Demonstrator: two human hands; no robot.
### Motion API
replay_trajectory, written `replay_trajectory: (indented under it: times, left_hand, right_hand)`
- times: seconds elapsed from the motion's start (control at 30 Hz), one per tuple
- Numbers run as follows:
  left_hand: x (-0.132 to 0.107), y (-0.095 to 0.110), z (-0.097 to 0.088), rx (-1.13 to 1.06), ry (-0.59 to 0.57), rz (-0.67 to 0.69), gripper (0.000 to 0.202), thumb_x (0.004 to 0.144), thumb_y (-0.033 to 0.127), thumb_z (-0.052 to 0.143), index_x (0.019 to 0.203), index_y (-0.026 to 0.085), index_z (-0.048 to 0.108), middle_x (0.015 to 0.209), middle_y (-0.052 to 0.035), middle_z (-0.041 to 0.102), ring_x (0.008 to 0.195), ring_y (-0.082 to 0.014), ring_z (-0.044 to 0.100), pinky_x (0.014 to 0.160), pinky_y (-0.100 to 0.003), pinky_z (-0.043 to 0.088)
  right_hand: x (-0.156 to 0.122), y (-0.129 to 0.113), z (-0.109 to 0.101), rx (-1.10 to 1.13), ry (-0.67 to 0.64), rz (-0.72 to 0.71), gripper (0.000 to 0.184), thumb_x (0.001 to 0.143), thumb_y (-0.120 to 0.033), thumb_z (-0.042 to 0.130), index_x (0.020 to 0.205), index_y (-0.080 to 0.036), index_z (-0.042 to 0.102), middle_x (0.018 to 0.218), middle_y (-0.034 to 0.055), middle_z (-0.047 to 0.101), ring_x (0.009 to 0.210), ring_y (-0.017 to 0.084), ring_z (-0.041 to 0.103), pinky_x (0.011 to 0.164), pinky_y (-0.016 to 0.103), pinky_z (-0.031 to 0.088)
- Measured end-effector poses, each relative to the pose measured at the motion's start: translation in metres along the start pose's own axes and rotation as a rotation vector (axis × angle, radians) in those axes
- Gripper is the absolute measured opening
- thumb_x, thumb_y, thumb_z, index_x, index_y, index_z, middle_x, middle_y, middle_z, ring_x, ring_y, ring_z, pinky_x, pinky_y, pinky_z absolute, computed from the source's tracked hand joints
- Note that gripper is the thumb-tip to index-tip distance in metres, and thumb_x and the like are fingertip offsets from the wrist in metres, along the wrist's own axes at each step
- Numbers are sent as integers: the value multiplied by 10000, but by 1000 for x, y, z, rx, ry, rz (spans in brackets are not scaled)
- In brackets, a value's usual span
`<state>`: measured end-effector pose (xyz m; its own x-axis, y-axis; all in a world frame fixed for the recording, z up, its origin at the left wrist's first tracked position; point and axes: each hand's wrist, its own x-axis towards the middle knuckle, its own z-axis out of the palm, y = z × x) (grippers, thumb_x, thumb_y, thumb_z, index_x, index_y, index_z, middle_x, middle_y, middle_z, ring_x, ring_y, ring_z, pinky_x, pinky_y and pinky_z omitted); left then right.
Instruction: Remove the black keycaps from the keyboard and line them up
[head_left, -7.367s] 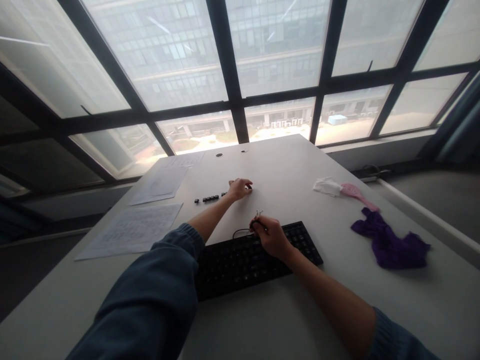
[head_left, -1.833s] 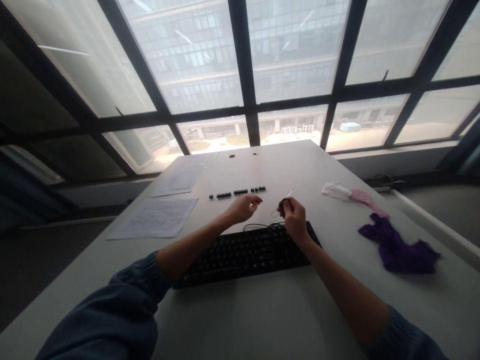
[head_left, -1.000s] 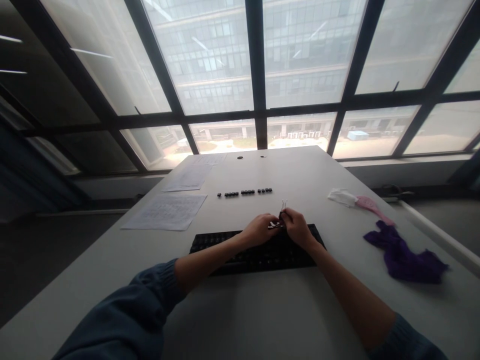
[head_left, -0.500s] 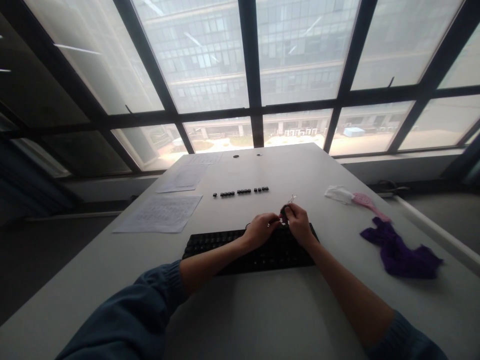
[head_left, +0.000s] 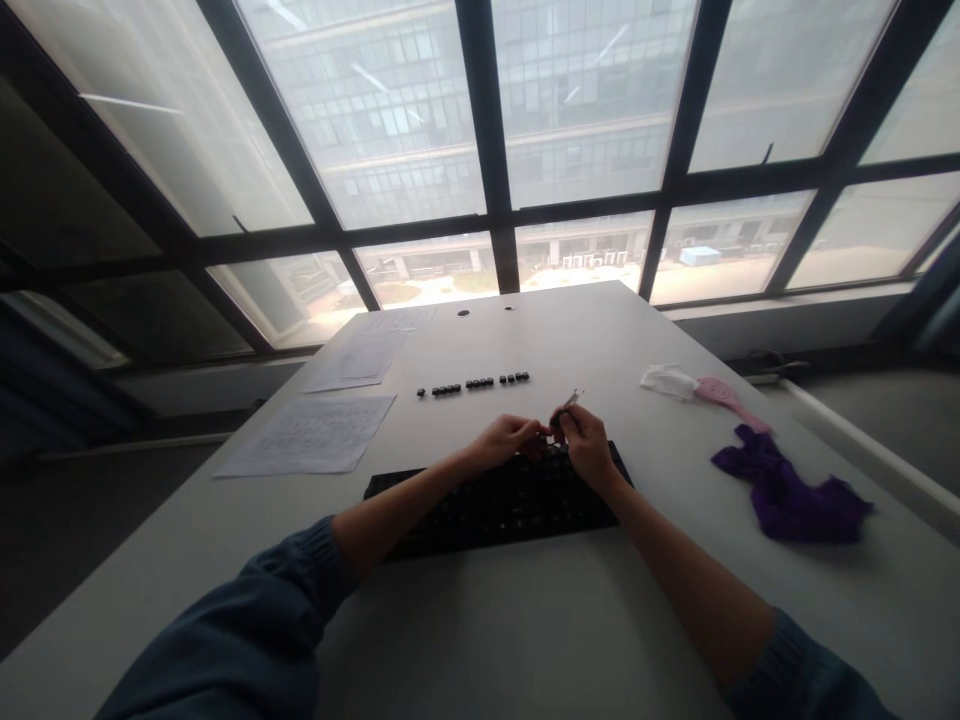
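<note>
A black keyboard (head_left: 480, 510) lies on the white table (head_left: 570, 620) in front of me. My right hand (head_left: 586, 447) is closed on a small wire key-puller tool (head_left: 568, 404) above the keyboard's far edge. My left hand (head_left: 506, 440) is beside it, fingers pinched at the tool's lower end over the keys; what they pinch is too small to make out. A row of several loose black keycaps (head_left: 474, 384) lies on the table beyond the hands.
Paper sheets (head_left: 311, 434) lie at the left, more paper (head_left: 358, 361) behind them. A white cloth (head_left: 664, 380), a pink brush (head_left: 724, 397) and a purple cloth (head_left: 787, 488) lie at the right. Large windows rise behind the table's far edge.
My left hand came back from the keycap row to the right hand over the keyboard. The row of loose keycaps has grown longer. Both hands now work together at the tool.
</note>
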<state>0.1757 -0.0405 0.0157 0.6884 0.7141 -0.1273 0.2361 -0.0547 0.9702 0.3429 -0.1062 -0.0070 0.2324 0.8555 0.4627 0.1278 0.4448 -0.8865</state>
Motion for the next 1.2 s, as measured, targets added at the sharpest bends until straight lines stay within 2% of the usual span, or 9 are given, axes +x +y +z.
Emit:
replay_trajectory:
  times: [0.07, 0.3, 0.47, 0.6, 0.8, 0.93, 1.0, 1.13, 1.2]
  left_hand:
    - [1, 3, -5, -105, -47, -96, 618, 765, 648, 678, 985, 72, 734, 746, -91, 725, 670, -161, 662, 705, -292, 533]
    - [2, 12, -15, -205, -168, -318, 426, 642, 405, 875, 921, 113, 738, 879, -81, 742, 762, -137, 683, 803, -267, 539]
    - [7, 6, -14, -108, -165, -335, 329, 658, 368, 854, 818, 110, 729, 803, -70, 741, 692, -139, 678, 753, -280, 542]
    - [6, 5, -16, -94, -155, -333, 299, 680, 364, 838, 788, 109, 726, 789, -56, 733, 654, -113, 653, 727, -254, 531]
    - [3, 9, -24, -173, -218, -375, 308, 647, 327, 870, 823, 119, 727, 886, -60, 733, 838, -143, 694, 854, -248, 539]
    - [8, 11, -28, -112, -209, -370, 311, 634, 323, 871, 828, 123, 732, 877, -67, 741, 838, -161, 710, 865, -271, 557]
    - [16, 13, -31, 3, -153, -307, 304, 687, 341, 832, 871, 117, 740, 849, -81, 747, 808, -176, 717, 830, -297, 576]
    - [53, 19, -41, 436, 207, -60, 216, 793, 259, 719, 936, 100, 749, 810, -90, 756, 759, -182, 715, 751, -297, 585]
    - [79, 21, -46, 581, 332, 17, 202, 794, 217, 701, 955, 110, 757, 858, -89, 761, 797, -184, 710, 774, -292, 571]
  right_hand:
    - [0, 1, 0, 6, -13, 11, 239, 924, -346, 502, 786, -182, 608, 608, -12, 553, 554, 134, 497, 527, 248, 399]
    - [-4, 2, 1, -31, -150, -43, 202, 930, -297, 496, 809, -181, 608, 691, 5, 597, 631, 146, 535, 593, 252, 430]
    - [-8, 2, 3, -124, -285, -143, 205, 944, -247, 474, 815, -181, 619, 754, 17, 620, 699, 156, 554, 680, 271, 438]
    - [-9, 1, 4, -152, -310, -172, 198, 950, -238, 470, 829, -186, 619, 750, 13, 615, 686, 154, 548, 676, 267, 431]
    - [-9, 2, 5, -155, -316, -176, 182, 937, -188, 472, 817, -186, 609, 782, 22, 626, 701, 159, 551, 667, 268, 419]
    - [-9, 1, 5, -156, -308, -182, 190, 946, -200, 471, 802, -188, 594, 765, 18, 607, 704, 157, 540, 674, 267, 417]
    - [-9, -1, 5, -150, -292, -183, 194, 952, -203, 462, 807, -189, 591, 761, 16, 602, 704, 156, 540, 682, 267, 420]
    - [-8, -3, 5, -149, -274, -170, 186, 953, -204, 458, 819, -193, 587, 747, 11, 596, 693, 152, 543, 691, 265, 423]
    - [-8, -3, 5, -156, -278, -163, 182, 951, -207, 460, 821, -194, 586, 747, 10, 596, 697, 153, 544, 696, 266, 422]
